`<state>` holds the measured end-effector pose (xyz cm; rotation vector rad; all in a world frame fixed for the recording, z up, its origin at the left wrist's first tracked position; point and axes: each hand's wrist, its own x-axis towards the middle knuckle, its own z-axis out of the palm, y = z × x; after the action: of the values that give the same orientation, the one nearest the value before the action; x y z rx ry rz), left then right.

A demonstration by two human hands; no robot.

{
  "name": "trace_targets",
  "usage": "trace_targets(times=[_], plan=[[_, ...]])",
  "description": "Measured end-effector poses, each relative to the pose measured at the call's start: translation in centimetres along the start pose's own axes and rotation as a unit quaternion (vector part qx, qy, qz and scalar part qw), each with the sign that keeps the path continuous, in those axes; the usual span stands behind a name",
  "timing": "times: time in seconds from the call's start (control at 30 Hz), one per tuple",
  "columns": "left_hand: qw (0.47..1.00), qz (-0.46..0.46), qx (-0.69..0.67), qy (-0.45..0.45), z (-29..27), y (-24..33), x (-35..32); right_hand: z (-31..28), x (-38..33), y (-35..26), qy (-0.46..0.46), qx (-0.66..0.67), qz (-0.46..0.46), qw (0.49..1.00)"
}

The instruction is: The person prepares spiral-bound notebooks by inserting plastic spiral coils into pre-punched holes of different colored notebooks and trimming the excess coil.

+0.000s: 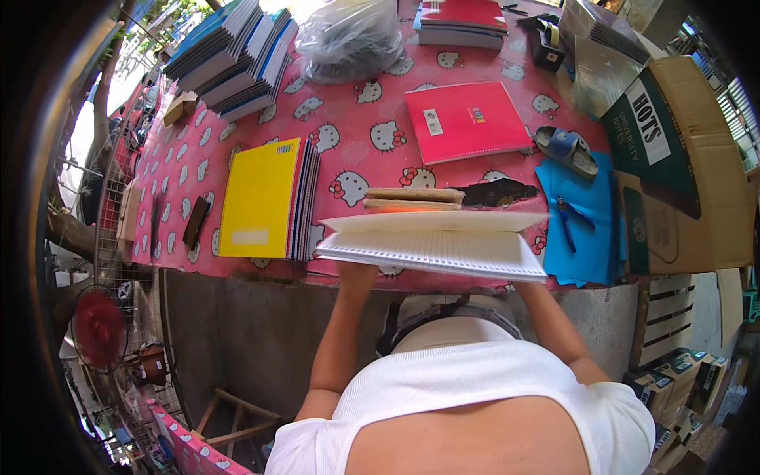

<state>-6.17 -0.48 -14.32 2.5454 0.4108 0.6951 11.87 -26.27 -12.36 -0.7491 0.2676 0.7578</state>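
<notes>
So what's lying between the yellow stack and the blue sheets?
In the head view, the white spiral-bound pad stack held in both hands fills that stretch, and just behind it two wooden blocks rest on the pink tablecloth.

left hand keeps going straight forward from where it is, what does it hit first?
Probably the flat brown wooden block past the white spiral-bound paper stack that hides the left hand. Depth is unclear.
</notes>
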Motion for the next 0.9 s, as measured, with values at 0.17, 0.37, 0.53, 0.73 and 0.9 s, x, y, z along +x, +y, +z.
trace_targets(times=[0.17, 0.37, 0.53, 0.73, 0.9], plan=[[0.912, -0.042, -0.377, 0.154, -8.0, 8.2, 9.5, 4.2, 2.0, -4.0, -0.155, -0.531, -0.493, 0.671], [0.948, -0.126, -0.29, 0.028, -7.8, 5.9, 12.5, 2.1, 5.3, -0.3, -0.144, -0.524, -0.357, 0.759], [0.966, 0.107, 0.01, 0.235, -5.3, 14.3, 11.7, 0.0, 6.2, 1.2, -0.113, -0.58, -0.383, 0.71], [0.978, 0.192, 0.071, -0.049, -2.9, 16.7, 12.8, -4.7, 4.6, -13.5, 0.091, -0.71, -0.462, 0.524], [0.973, 0.22, -0.046, 0.056, -1.5, 16.2, 14.4, -12.9, 4.3, -24.2, 0.441, -0.766, -0.237, 0.402]])
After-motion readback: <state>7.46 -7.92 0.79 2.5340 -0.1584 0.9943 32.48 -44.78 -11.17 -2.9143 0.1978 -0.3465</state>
